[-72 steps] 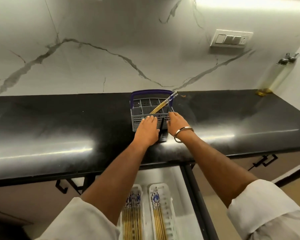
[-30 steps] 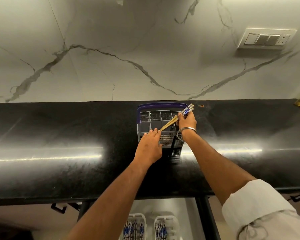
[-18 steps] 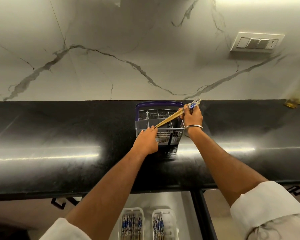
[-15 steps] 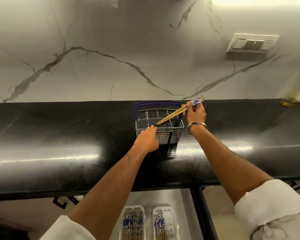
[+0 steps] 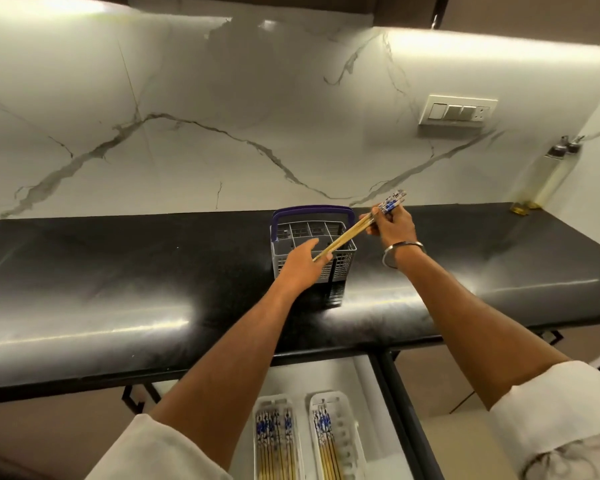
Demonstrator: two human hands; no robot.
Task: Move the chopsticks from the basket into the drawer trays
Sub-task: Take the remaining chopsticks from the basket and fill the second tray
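Observation:
A grey plastic basket (image 5: 340, 268) with a purple handle stands on the black counter. My right hand (image 5: 390, 226) grips a bundle of wooden chopsticks (image 5: 352, 232) near their blue-patterned tops, slanting them over the basket's right side. Their thin tips reach down to my left hand (image 5: 302, 266), whose fingers close lightly around them at the basket's front. Below the counter, an open drawer holds two white trays: the left tray (image 5: 278, 400) and the right tray (image 5: 347, 434) each hold several chopsticks.
The black counter (image 5: 118, 278) runs the full width under a white marble wall. A switch plate (image 5: 456, 112) is on the wall at right. Two bottles (image 5: 548, 178) stand in the far right corner. A dark cabinet frame (image 5: 406, 417) borders the drawer's right side.
My right hand has lifted the chopsticks up and out of the basket toward the right. My left hand left the basket's front wall and now meets their tips.

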